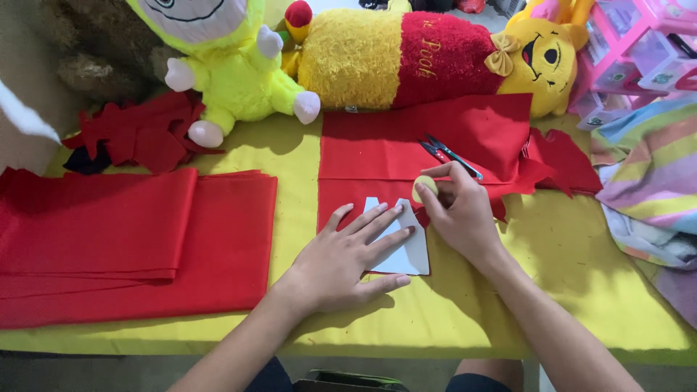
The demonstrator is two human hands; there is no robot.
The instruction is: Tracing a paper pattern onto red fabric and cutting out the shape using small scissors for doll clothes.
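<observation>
My left hand (348, 254) lies flat, fingers spread, pressing a white paper template (403, 250) onto a piece of red fabric (406, 145) on the yellow table (566, 290). My right hand (457, 210) pinches a small pale yellow chalk piece (425, 187) at the template's upper right edge. Small scissors with red and blue handles (446, 154) rest on the red fabric just beyond my right hand.
A folded stack of red fabric (131, 239) covers the left side. Red scraps (138, 131) lie at the back left and more red scraps (563, 160) at the right. A yellow-green plush (232, 72) and a yellow-red plush pillow (421, 58) line the back. Striped cloth (646, 174) lies right, with pink drawers (639, 51) behind it.
</observation>
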